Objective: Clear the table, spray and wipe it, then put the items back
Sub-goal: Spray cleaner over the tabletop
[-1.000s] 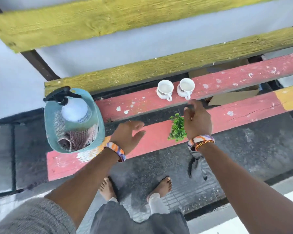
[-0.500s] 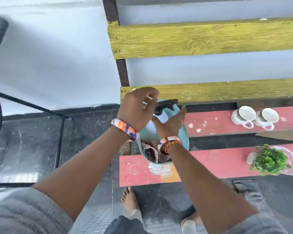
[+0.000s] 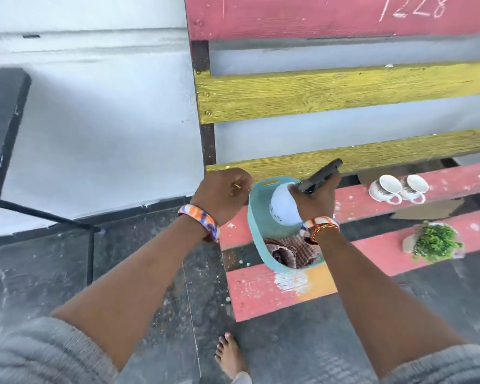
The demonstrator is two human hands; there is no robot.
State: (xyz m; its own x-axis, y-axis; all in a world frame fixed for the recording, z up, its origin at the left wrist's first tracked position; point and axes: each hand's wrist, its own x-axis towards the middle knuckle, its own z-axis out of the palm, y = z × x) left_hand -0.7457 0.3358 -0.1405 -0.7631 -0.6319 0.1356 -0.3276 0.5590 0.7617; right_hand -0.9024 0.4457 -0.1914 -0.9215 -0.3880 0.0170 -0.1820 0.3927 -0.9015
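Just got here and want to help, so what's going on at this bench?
A person is reaching into the teal basket on the painted slat bench. Their right hand grips the black trigger head of the white spray bottle standing in the basket, above a checked cloth. Their left hand is curled at the basket's rim, apparently steadying it. Two white cups and a green plant sit further along the bench.

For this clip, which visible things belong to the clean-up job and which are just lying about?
Job:
spray bottle, gripped by the right hand
teal basket
checked cloth in the basket
two cups
potted plant
black table

Lying about:
cardboard under the bench slats
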